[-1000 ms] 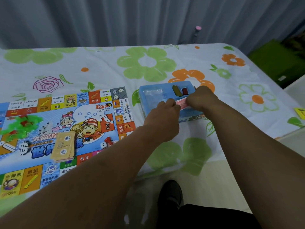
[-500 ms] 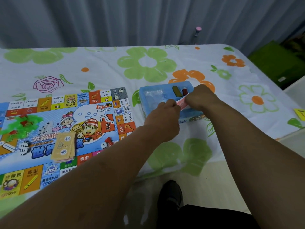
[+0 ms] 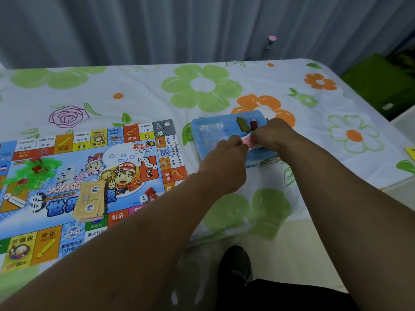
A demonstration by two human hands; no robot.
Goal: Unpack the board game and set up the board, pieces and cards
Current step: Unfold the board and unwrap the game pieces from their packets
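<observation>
Fingers of the left hand are curled and pinch one end of a red card. The right hand pinches the other end, fingertips pressed together. The card is thin, flat and printed; whether it is one card or several cannot be told. It is held just above the near part of the blue box, a shallow rectangular tray of glossy plastic. At the far edge of the box lie an olive block and a red block. Both hands hide the box's near right corner.

Left of the box lies the game board, flat, glossy and brightly printed, cut off by the frame's left edge. On the board lie a tan card stack, translucent green pieces, a white die and a red pawn. All rest on a table under a floral cloth. Beyond the box hangs a grey pleated curtain.
</observation>
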